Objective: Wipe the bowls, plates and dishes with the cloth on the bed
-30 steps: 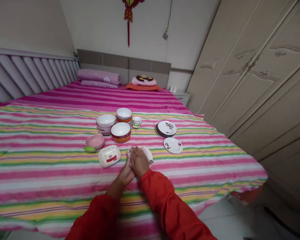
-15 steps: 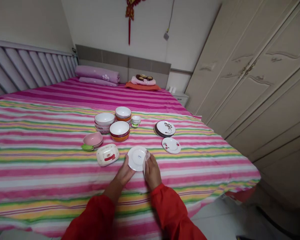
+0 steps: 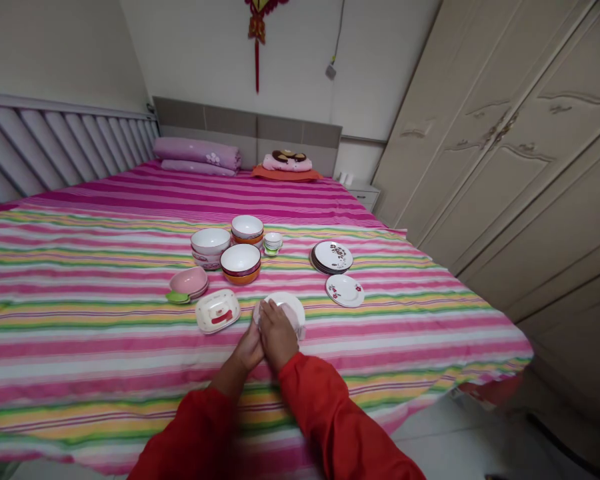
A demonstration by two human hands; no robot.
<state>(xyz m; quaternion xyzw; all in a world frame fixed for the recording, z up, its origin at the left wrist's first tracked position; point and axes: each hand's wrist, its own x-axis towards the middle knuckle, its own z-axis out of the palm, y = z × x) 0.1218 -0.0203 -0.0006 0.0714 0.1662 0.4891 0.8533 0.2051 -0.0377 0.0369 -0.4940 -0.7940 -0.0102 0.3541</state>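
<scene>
My left hand (image 3: 249, 348) grips the lower edge of a white plate (image 3: 287, 308) just above the striped bedsheet. My right hand (image 3: 277, 335) lies across the plate and covers much of it, pressing a white cloth (image 3: 258, 312) against its surface. Both red sleeves reach in from the bottom of the view. The nearest thing to my left hand is a white rectangular dish with a red motif (image 3: 218, 311). Beyond it lie a pink bowl on a green dish (image 3: 189, 282) and a small white plate with red flowers (image 3: 345, 291).
Stacked bowls (image 3: 241, 264) and stacked floral plates (image 3: 331, 257) stand farther along the striped bedsheet (image 3: 105, 347). The bed's right edge drops to a tiled floor. A cream wardrobe (image 3: 500, 147) stands on the right, with pillows (image 3: 197, 157) by the headboard.
My right hand has moved from the plate's right rim across to its left side, bringing the cloth with it. The plate's face is now mostly hidden under that hand.
</scene>
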